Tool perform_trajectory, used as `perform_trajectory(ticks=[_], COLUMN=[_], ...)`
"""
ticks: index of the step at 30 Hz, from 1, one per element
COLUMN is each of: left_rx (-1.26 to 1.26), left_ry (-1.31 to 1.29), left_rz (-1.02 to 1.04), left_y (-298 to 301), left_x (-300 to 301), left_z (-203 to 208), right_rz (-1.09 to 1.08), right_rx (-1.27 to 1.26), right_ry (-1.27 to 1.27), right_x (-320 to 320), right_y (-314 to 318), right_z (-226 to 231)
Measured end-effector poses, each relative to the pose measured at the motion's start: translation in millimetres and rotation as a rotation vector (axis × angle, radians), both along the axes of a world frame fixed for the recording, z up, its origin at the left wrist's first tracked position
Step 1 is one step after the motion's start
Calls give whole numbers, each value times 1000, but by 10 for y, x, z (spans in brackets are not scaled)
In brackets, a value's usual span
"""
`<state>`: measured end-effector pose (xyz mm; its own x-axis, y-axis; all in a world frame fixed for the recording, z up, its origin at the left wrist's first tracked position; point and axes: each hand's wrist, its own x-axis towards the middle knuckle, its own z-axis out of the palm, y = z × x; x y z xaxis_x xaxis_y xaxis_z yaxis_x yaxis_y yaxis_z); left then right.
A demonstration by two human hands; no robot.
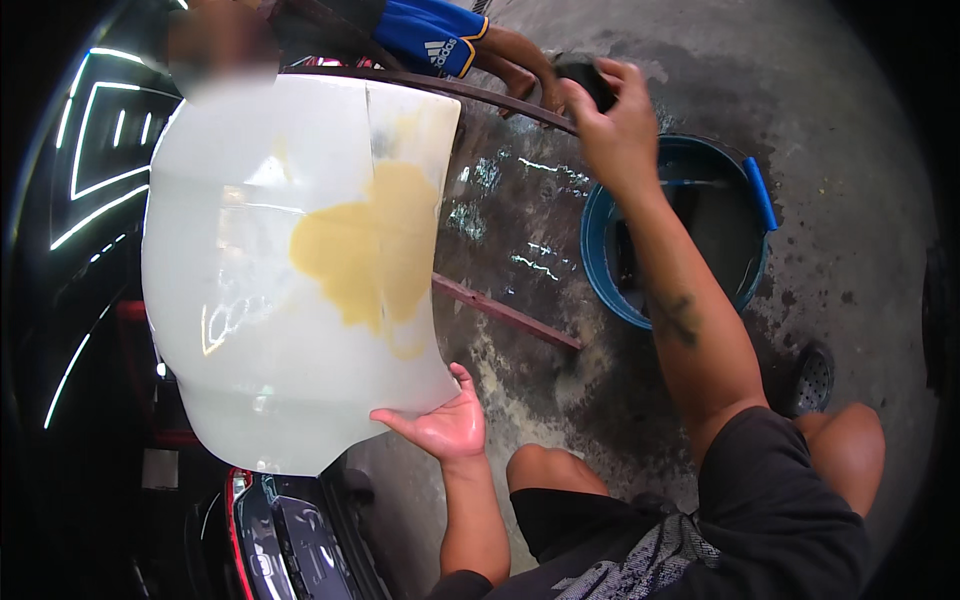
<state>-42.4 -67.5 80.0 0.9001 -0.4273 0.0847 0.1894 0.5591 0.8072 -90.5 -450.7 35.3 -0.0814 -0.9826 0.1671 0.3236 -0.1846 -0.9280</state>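
A white car hood panel (255, 300) fills the left half, a smooth yellowish filler patch (345, 250) on its right side. At the panel's near right corner is my left hand (450, 425), palm turned up. Its thumb is stretched out over the edge and the fingers are apart; some of them are hidden. My right hand (620, 125) is raised beyond the far right of the panel, fingers closed around a dark, rounded pad (585, 85). Whether it is a sponge or a sanding block I cannot tell. My right forearm crosses over a blue bucket (592, 255) of murky water.
A blue handle-like piece (760, 195) sits on the bucket's rim. A rusty stand bar (510, 312) juts out from under the panel over wet concrete floor (520, 230). Past the far edge is another person in blue shorts (425, 35). A dark car (300, 540) stands at the lower left.
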Motion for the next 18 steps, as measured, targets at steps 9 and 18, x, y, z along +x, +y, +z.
perform_trajectory(ticks=[9, 18], left_rx=[1258, 1767], left_ry=[-1093, -2620], left_rz=[-245, 281], left_y=[276, -961], left_x=[-459, 385], left_z=[169, 1203], right_rz=[791, 728], right_rx=[155, 202], right_ry=[1020, 932], right_x=[-414, -179], right_y=[-138, -146], right_z=[-1184, -1823])
